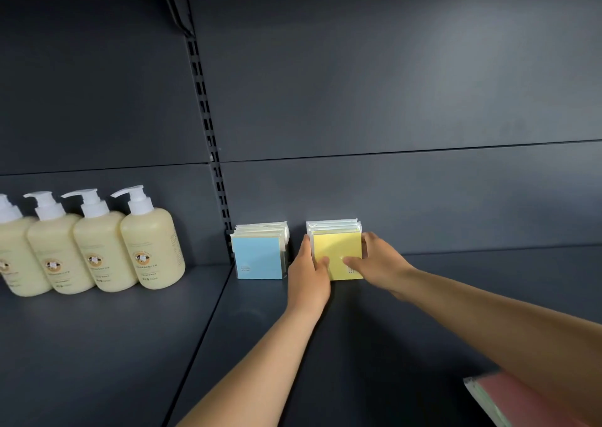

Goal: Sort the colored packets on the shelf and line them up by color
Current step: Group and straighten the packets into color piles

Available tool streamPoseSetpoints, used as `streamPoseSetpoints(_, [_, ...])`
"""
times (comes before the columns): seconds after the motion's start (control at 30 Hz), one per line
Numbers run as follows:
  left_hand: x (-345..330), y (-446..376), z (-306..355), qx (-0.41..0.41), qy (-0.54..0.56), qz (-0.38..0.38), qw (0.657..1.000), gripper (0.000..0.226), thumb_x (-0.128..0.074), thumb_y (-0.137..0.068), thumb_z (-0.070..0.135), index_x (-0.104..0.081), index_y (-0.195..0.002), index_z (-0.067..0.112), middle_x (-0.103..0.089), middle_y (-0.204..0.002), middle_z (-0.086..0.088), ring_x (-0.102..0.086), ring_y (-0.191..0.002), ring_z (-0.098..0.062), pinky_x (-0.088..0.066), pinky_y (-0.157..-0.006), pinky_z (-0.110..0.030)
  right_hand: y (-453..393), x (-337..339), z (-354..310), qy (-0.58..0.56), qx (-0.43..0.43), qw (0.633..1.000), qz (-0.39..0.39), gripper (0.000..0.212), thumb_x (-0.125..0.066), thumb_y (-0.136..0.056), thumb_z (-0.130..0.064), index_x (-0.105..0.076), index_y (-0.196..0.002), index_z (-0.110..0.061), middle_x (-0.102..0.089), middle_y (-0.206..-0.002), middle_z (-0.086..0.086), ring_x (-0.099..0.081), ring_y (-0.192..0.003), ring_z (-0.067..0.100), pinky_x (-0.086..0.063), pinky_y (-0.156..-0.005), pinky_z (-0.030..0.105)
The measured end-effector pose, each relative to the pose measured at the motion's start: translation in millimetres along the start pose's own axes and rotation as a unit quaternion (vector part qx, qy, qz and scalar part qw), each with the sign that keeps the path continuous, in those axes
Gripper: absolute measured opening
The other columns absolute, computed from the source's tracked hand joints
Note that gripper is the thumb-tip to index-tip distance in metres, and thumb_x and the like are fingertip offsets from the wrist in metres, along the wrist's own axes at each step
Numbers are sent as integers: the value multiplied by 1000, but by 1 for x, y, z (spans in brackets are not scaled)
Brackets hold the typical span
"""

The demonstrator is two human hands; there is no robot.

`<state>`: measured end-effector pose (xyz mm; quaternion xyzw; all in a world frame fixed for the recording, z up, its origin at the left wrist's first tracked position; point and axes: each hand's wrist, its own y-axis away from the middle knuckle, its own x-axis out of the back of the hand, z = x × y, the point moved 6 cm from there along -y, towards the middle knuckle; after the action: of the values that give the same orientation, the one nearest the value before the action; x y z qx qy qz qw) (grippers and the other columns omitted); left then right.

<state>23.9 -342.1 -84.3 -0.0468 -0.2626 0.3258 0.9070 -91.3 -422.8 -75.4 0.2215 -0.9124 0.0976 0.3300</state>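
Dark grey shelving, slotted upright, seemingly dim light

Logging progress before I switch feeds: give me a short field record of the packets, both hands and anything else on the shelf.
blue packets: upright row against the back panel, left of the yellow
yellow packets: upright row, held from both sides
left hand: grips the yellow row's left side
right hand: grips its right side
pink packets: bottom right corner, unsorted
pump bottles: four, far left
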Motion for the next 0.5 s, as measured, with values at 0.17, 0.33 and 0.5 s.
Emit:
streamPoseSetpoints(0.17, [3,2,2,5,-12,-4,1000,42,-48,-93,12,-43,-135,13,-59,-123,-3,-54,-114,-22,-41,-87,-27,5,9,-4,22,-6,1000,-19,41,-63,-87,-30,-49,-122,-13,-61,-116,2,-58,-102,18,-49,-86,33])
streamPoseSetpoints(0.33, [11,14,8,-2,-48,3,999,45,-55,-92,20,-44,-131,2,-51,-136,-9,-44,-127,-25,-35,-102,-30,37,50,-2,49,-9,998,-29,64,-69,-83,-36,-42,-137,-13,-55,-129,4,-54,-116,19,-43,-96,30])
streamPoseSetpoints(0.5, [17,52,35,-20,-60,11,998,54,-53,-94,18,-34,-142,3,-23,-155,-7,-18,-144,-18,-15,-113,-25,102,105,24,52,-9,993,-103,51,-77,-76,-32,-57,-122,-21,-63,-116,-3,-62,-105,9,-44,-103,33])
